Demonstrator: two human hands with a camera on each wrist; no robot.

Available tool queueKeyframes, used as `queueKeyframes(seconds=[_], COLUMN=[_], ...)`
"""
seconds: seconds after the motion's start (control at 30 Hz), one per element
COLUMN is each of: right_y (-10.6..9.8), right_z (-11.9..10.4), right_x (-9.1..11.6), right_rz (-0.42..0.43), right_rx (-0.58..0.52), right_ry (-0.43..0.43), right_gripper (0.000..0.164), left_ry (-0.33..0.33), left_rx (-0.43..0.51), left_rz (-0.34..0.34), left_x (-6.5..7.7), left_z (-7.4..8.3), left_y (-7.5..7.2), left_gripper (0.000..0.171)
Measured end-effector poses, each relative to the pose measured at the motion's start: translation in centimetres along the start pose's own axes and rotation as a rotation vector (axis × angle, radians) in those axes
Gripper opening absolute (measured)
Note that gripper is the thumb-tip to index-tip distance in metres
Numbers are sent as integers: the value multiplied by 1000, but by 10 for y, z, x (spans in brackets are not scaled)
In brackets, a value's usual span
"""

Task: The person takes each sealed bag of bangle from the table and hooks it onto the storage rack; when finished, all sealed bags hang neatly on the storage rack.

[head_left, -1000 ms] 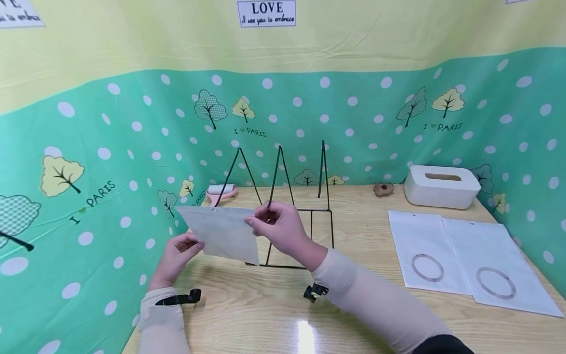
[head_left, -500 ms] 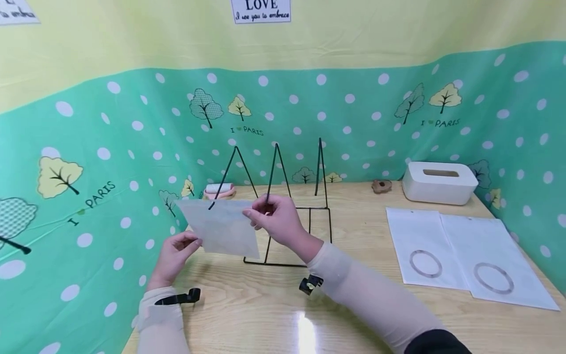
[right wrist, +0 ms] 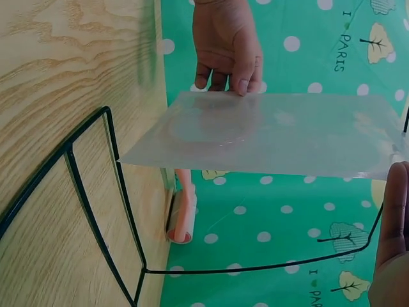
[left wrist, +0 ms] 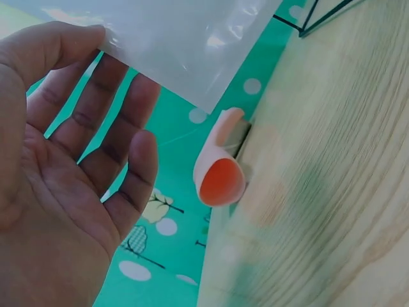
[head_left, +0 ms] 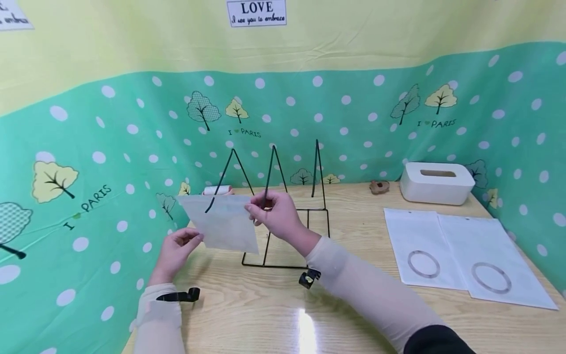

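Observation:
A translucent plastic bag (head_left: 227,228) is stretched between both hands in front of a black wire rack (head_left: 285,267). My left hand (head_left: 174,253) pinches its left edge between thumb and fingers. At its upper right corner, my right hand (head_left: 278,216) pinches it beside the rack's middle prong. The left prong's tip (head_left: 210,206) shows in front of the bag near the top edge; whether it passes through a hole is hard to tell. In the left wrist view, the thumb lies over the bag's edge while the other fingers (left wrist: 140,96) spread below.
Two flat white bags (head_left: 424,250), each with a ring mark, lie overlapping at the right. Behind them is a white tissue box (head_left: 437,183), with a small brown object (head_left: 379,187) beside it. A pink lint roller (right wrist: 183,217) lies near the left curtain (head_left: 110,196).
The bag has risen slightly and moved back at the left prong, whose tip now stands out in front of it. Both hands keep their hold. The head view has shifted slightly.

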State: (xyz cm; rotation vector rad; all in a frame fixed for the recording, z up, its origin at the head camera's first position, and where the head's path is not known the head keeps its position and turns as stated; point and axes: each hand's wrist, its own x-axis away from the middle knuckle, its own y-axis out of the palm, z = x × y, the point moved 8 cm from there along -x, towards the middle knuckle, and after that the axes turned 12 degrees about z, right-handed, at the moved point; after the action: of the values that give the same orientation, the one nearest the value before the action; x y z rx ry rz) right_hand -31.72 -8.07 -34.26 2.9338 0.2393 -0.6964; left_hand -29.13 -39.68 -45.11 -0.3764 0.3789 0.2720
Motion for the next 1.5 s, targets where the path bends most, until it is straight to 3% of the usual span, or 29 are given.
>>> queueKeyframes(seconds=[0.5, 0.7, 1.0, 1.23, 1.5], right_y=[-5, -10, -15, -22, -27], right_z=[6, 10, 18, 23, 31], right_x=[-24, -38, -54, -64, -80], right_rz=[29, 69, 100, 145, 178], right_rx=[16, 47, 20, 28, 32], right_ry=[0, -22, 18, 54, 71], right_gripper=[10, 12, 14, 14, 15], left_ry=[-41, -85, -120, -164, -192], left_rx=[-82, -88, -11, -69, -105], left_rz=[-9, 42, 72, 101, 132], left_x=[-24, -36, -51, -62, -73], left_z=[-4, -8, -4, -5, -7], left_y=[11, 17, 31, 37, 45], left_gripper=[26, 33, 33, 42, 38])
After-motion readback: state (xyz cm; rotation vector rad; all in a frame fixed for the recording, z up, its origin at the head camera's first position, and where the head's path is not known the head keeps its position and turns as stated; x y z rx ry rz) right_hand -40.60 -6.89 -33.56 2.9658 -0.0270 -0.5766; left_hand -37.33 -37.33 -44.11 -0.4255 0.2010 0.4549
